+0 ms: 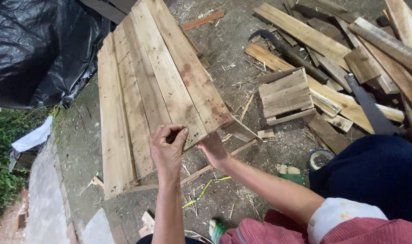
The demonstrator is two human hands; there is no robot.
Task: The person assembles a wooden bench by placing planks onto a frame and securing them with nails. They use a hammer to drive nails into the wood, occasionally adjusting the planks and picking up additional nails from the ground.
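The plank panel lies tilted on the dirt ground, its near end raised. The left hand pinches closed on that end's edge, something small perhaps between its fingers, though I cannot tell; the right hand grips underneath, fingers hidden. A fixing step seems underway, calling for a steady panel. A saw lies on scrap boards well apart

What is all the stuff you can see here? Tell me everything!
Plank panel: one, pale brown, centre, tilted on the ground.
Small slatted panel: one, pale wood, right of centre.
Loose planks: many, brown, piled upper right.
Saw blade: one, dark, right.
Plastic sheet: one, black, upper left.
Plants: green, left edge.
Left hand: on the panel's near edge.
Right hand: under the panel's corner.
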